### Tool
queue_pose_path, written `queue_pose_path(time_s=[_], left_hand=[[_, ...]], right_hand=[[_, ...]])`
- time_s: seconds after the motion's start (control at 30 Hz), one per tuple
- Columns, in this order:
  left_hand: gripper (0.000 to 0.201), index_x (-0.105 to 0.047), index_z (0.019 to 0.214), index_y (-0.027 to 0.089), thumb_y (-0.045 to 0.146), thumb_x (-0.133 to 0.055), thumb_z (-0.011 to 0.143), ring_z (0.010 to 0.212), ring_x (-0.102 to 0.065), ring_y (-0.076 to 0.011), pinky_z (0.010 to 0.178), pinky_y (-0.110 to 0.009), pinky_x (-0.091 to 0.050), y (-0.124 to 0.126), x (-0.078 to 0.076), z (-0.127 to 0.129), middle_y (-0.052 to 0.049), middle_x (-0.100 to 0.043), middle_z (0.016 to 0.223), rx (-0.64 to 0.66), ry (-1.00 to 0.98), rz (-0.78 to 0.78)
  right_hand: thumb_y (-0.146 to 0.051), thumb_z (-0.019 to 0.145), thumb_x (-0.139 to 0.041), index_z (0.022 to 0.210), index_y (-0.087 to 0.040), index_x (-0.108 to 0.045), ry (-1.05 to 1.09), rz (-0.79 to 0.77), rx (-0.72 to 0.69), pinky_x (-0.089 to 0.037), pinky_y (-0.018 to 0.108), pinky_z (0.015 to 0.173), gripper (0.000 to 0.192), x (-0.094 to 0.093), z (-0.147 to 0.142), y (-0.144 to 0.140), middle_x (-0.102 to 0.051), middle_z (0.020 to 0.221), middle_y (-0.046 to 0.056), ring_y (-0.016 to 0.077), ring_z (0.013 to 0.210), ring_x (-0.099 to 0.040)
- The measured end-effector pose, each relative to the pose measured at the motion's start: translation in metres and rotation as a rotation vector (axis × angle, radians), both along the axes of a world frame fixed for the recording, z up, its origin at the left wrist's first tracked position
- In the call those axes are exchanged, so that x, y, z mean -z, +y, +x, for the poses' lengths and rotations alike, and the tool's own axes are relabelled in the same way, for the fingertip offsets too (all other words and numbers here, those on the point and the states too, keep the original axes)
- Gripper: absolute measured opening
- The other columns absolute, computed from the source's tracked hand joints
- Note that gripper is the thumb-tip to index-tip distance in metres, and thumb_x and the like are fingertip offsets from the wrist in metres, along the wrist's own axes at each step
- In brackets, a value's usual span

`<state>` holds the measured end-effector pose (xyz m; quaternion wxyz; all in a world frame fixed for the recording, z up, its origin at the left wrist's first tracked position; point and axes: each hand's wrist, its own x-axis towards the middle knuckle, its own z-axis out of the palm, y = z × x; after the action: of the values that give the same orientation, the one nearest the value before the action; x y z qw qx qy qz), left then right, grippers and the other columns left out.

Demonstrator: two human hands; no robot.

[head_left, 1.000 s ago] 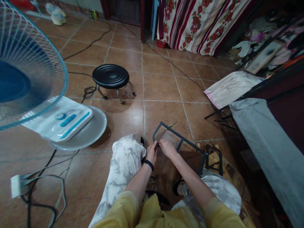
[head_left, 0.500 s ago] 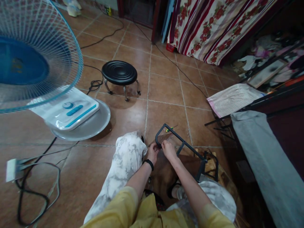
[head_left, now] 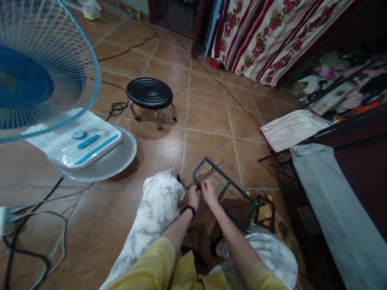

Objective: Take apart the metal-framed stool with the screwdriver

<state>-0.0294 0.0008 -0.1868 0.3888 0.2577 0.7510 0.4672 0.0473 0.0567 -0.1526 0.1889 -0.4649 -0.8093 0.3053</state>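
A black metal frame (head_left: 229,181) of bent tubes and crossbars is tilted between my knees. My left hand (head_left: 193,197), with a black band at the wrist, is closed at the frame's rounded near-left corner. Right beside it, my right hand (head_left: 209,193) pinches the same tube. Whatever small piece may lie between the fingertips is too small to make out. Just beyond the frame's far bar, a screwdriver with a yellow-green handle (head_left: 213,166) lies on the floor.
At left stand a fan (head_left: 96,76) and its white base (head_left: 90,141), with cables (head_left: 45,257) on the tiles. A round black stool (head_left: 150,93) is ahead. Wooden pieces (head_left: 266,213) lie by my right knee, near a grey cloth-covered bench (head_left: 329,181).
The view has shifted slightly, so everything sits a little further left. Both hands remain at the frame's corner; the right fingers have changed position slightly.
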Motion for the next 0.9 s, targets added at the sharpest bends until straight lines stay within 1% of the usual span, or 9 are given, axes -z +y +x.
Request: queue_pose_path(time_s=[0.07, 0.2, 0.33, 0.53, 0.67, 0.77, 0.9], left_hand=[[0.026, -0.068, 0.087, 0.014, 0.004, -0.048, 0.073, 0.089, -0.061, -0.0197, 0.081, -0.029, -0.043, 0.000, -0.007, -0.003, -0.010, -0.068, 0.094, 0.037, 0.102, -0.069], [0.027, -0.067, 0.096, 0.017, 0.008, -0.050, 0.076, 0.090, -0.062, -0.0186, 0.079, -0.026, -0.043, 0.000, -0.018, -0.005, -0.008, -0.069, 0.094, 0.076, 0.164, -0.114], [0.026, -0.066, 0.100, 0.019, 0.013, -0.051, 0.079, 0.090, -0.061, -0.0183, 0.076, -0.025, -0.042, -0.002, -0.022, -0.004, -0.008, -0.068, 0.096, 0.140, 0.225, -0.163], [0.023, -0.066, 0.096, 0.018, 0.016, -0.049, 0.081, 0.089, -0.061, -0.0197, 0.074, -0.026, -0.041, 0.000, -0.024, 0.001, -0.010, -0.068, 0.097, 0.197, 0.302, -0.292], [0.024, -0.067, 0.098, 0.019, 0.021, -0.047, 0.084, 0.087, -0.061, -0.0201, 0.072, -0.026, -0.041, 0.000, -0.019, 0.004, -0.011, -0.068, 0.095, 0.178, 0.276, -0.289], [0.024, -0.067, 0.096, 0.018, 0.020, -0.046, 0.084, 0.088, -0.061, -0.0191, 0.073, -0.026, -0.041, -0.001, -0.009, 0.006, -0.010, -0.068, 0.096, 0.136, 0.263, -0.239], [0.023, -0.067, 0.089, 0.016, 0.018, -0.045, 0.083, 0.085, -0.061, -0.0181, 0.073, -0.025, -0.041, -0.002, 0.005, 0.009, -0.010, -0.068, 0.093, 0.074, 0.252, -0.183]], right_hand=[[-0.020, 0.083, -0.040, 0.076, -0.021, -0.050, 0.014, 0.011, 0.008, -0.041, 0.028, 0.069, 0.012, 0.002, 0.001, -0.001, -0.057, 0.074, 0.003, 0.0171, 0.074, -0.053], [-0.022, 0.084, -0.039, 0.078, -0.020, -0.050, 0.024, 0.032, 0.059, -0.041, 0.028, 0.070, 0.013, 0.006, 0.008, -0.002, -0.058, 0.076, 0.004, 0.0167, 0.074, -0.053], [-0.024, 0.086, -0.040, 0.079, -0.020, -0.050, 0.022, 0.025, 0.089, -0.041, 0.027, 0.069, 0.013, 0.006, 0.012, -0.002, -0.058, 0.075, 0.003, 0.0163, 0.073, -0.054], [-0.024, 0.086, -0.040, 0.079, -0.020, -0.051, -0.020, 0.029, 0.076, -0.040, 0.026, 0.066, 0.014, 0.002, 0.009, -0.003, -0.058, 0.075, 0.003, 0.0163, 0.070, -0.055], [-0.022, 0.086, -0.039, 0.078, -0.020, -0.051, -0.076, 0.054, 0.037, -0.040, 0.026, 0.066, 0.013, -0.002, 0.008, -0.004, -0.058, 0.074, 0.003, 0.0165, 0.071, -0.055], [-0.021, 0.087, -0.039, 0.079, -0.020, -0.050, -0.144, 0.078, -0.004, -0.039, 0.026, 0.066, 0.014, -0.008, 0.007, -0.006, -0.058, 0.075, 0.003, 0.0168, 0.072, -0.055], [-0.020, 0.089, -0.037, 0.081, -0.019, -0.051, -0.239, 0.121, -0.075, -0.039, 0.026, 0.066, 0.016, -0.015, 0.006, -0.009, -0.058, 0.078, 0.005, 0.0170, 0.074, -0.054]])
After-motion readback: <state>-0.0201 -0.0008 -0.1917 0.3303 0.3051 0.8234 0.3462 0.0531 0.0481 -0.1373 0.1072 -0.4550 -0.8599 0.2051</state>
